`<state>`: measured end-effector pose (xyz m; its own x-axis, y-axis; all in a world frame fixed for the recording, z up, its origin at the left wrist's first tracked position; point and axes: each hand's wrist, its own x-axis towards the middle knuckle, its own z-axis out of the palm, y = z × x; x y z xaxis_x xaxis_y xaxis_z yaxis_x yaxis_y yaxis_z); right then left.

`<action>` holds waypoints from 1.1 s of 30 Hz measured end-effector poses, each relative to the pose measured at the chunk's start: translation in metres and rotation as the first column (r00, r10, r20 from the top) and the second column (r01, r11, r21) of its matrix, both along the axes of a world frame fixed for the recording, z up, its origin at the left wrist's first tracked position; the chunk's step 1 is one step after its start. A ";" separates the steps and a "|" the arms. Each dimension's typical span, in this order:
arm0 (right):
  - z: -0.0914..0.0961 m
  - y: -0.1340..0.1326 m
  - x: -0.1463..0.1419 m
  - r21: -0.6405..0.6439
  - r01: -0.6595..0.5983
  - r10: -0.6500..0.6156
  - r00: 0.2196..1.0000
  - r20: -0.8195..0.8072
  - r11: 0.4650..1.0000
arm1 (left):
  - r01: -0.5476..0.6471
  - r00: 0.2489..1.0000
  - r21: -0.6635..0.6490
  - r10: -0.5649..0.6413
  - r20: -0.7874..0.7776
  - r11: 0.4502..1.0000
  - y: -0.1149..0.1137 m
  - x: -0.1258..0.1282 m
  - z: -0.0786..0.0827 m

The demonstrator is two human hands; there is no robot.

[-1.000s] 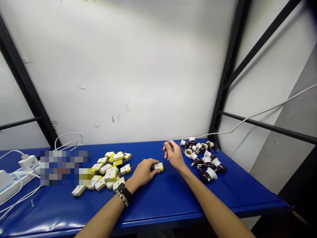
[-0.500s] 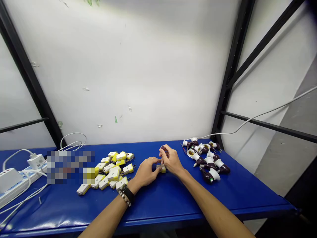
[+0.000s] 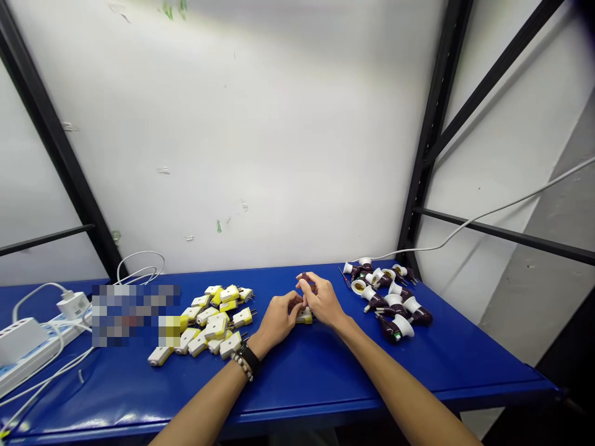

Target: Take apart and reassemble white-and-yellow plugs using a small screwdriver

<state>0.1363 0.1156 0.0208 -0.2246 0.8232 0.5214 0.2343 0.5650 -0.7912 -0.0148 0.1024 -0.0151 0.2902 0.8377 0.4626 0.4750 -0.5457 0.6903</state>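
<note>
In the middle of the blue table, a white and yellow plug (image 3: 304, 317) lies flat beneath my two hands. My right hand (image 3: 320, 303) is closed above it around an upright tool, apparently a screwdriver (image 3: 304, 275); only the dark top of its handle shows. Close against it, my left hand (image 3: 280, 319) has thumb and fingers pinched together just over the plug. Whatever is between those fingertips is hidden. Several similar white and yellow plugs (image 3: 216, 325) lie heaped to the left of my left hand.
Maroon and white lamp holders (image 3: 394, 303) with plug pins are piled at the right, beside another thin screwdriver (image 3: 344, 277). A white power strip (image 3: 41, 356) with cables occupies the left. A blurred patch (image 3: 134, 316) hides things there. Black frame posts (image 3: 425, 142) rise behind.
My left thumb and fingers have drawn in from the plug to a pinch by the tool. The right hand stays over the plug; the view has shifted slightly.
</note>
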 end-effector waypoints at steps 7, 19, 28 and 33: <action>0.002 0.005 -0.001 -0.022 -0.040 0.038 0.994 -0.098 0.999 | 0.008 1.000 -0.006 -0.008 0.014 1.000 0.002 0.000 -0.005; -0.001 0.014 -0.001 -0.134 -0.250 0.220 0.953 -0.207 0.959 | -0.019 0.999 -0.002 0.019 0.046 1.000 0.003 0.001 -0.006; 0.004 0.014 0.000 -0.151 -0.299 0.266 0.942 -0.203 0.942 | 0.048 0.992 -0.014 -0.046 0.117 0.999 0.003 0.000 -0.009; 0.001 0.011 -0.003 -0.117 -0.233 0.204 0.955 -0.217 0.966 | 0.016 0.991 -0.020 -0.013 0.136 1.000 0.007 0.000 -0.012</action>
